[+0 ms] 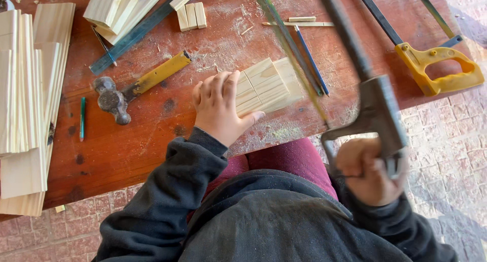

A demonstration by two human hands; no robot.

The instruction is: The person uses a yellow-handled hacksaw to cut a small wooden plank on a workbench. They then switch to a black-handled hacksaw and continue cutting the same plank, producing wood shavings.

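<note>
My left hand (219, 106) presses flat on a bundle of pale wooden strips (269, 85) that lies near the front edge of a reddish wooden table (152, 135). Off the table's edge, my right hand (369, 171) grips the handle of a grey metal hacksaw (374, 106). The saw's frame runs up and away across the table, blurred. Its thin blade (289, 44) passes just right of the strips, near their end. Sawdust lies around the strips.
A hammer with a yellow handle (137, 87) lies left of my hand. Stacks of pale planks (30, 89) fill the left side. More wood pieces (124, 7), small blocks (192, 14), a blue pencil (312, 59), a green pen (82, 118) and a yellow-handled saw (439, 66) lie about.
</note>
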